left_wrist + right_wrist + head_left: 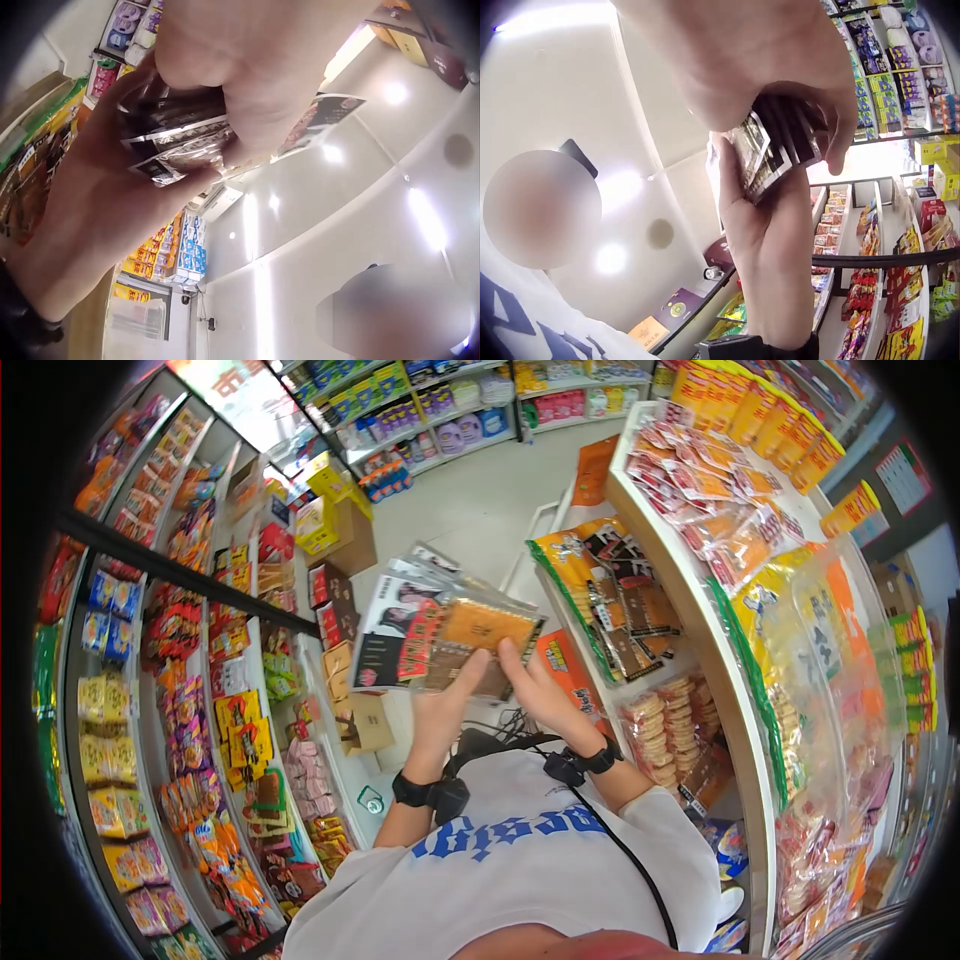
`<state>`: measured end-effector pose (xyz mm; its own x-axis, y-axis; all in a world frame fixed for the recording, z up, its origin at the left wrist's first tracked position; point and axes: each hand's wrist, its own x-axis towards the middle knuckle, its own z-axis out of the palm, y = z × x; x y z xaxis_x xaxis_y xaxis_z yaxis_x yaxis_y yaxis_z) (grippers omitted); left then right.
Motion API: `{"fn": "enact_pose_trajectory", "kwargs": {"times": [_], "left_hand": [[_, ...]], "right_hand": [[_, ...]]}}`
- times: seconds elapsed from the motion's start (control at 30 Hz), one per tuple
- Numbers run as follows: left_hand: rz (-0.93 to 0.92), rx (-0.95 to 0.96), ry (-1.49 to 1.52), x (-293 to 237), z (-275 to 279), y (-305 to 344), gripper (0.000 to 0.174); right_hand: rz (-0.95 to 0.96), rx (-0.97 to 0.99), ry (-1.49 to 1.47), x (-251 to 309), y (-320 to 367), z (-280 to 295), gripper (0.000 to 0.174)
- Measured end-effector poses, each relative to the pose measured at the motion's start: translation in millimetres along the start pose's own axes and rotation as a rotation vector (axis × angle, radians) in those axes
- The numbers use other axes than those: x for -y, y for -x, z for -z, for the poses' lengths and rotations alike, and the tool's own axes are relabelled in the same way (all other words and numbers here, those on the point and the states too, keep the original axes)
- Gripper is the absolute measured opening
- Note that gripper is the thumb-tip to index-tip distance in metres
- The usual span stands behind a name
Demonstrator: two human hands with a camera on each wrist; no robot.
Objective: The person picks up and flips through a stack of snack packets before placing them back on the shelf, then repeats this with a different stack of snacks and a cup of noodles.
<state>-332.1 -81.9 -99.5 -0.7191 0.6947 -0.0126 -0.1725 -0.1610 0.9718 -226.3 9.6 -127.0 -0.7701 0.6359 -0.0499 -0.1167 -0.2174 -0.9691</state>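
Note:
A fanned stack of flat snack packets (487, 625) is held up in front of the body. My left hand (445, 705) grips it from the left, thumb lying on the dark lower part of the front packet. From the right, my right hand (542, 690) grips the same stack, its thumb also on the front. The front packet shows orange snack above and brown below; black-and-white packets with red print spread out to the left. In the right wrist view, the right hand (780, 67) curls its fingers round the dark packet edges. The left wrist view shows the left hand (247, 67) close over the packets.
A white display counter (715, 690) on the right carries packets. An open yellow-green bag (575, 555) of dark packets lies beside it, above stacked round biscuits (650, 735). Snack shelves (140, 580) line the left, with a cardboard box (350, 535) near their far end.

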Motion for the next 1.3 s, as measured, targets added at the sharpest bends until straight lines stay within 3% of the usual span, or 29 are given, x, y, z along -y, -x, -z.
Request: {"fn": "enact_pose_trajectory", "kwargs": {"times": [0.1,0.23,0.37,0.43,0.7,0.8,0.93,1.0,1.07,1.13,1.3], "left_hand": [[0.094,-0.054,0.107,0.1,11.9,-11.3,0.033],[0.101,-0.17,0.177,6.2,36.3,-30.8,0.051],[0.187,-0.15,0.216,14.9,62.5,-35.5,0.057],[0.211,-0.148,0.229,15.9,62.7,-33.5,0.059],[0.192,-0.118,0.185,8.9,45.0,-25.2,0.053],[0.211,-0.109,0.197,9.8,43.8,-27.1,0.054],[0.217,-0.102,0.184,14.6,39.3,-30.9,0.056],[0.209,-0.071,0.165,17.1,34.2,-32.9,0.055],[0.229,-0.042,0.154,19.8,30.1,-33.6,0.053],[0.22,-0.014,0.135,18.4,24.2,-31.8,0.052],[0.156,0.049,0.093,28.7,23.8,-26.4,0.05]], "right_hand": [[-0.201,0.174,0.164,21.8,-4.6,23.2,0.07],[0.04,-0.02,0.109,-27.7,-31.8,86.1,0.068],[0.223,-0.629,0.875,-101.6,-59.0,209.4,0.085],[-0.001,-0.791,1.104,-122.3,-55.7,245.9,0.089],[-0.343,-0.868,1.054,-109.2,-32.7,255.5,0.07],[-0.322,-0.901,0.993,-88.2,-23.0,239.8,0.061],[0.146,-0.773,0.884,-61.9,-19.1,204.3,0.052],[0.207,-0.57,0.643,-27.9,-14.1,161.0,0.044],[0.179,-0.354,0.453,-2.5,-10.2,123.0,0.047],[0.371,-0.293,0.37,20.5,-7.9,77.7,0.049],[0.589,-0.04,0.686,29.2,-12.6,33.7,0.047]]}}
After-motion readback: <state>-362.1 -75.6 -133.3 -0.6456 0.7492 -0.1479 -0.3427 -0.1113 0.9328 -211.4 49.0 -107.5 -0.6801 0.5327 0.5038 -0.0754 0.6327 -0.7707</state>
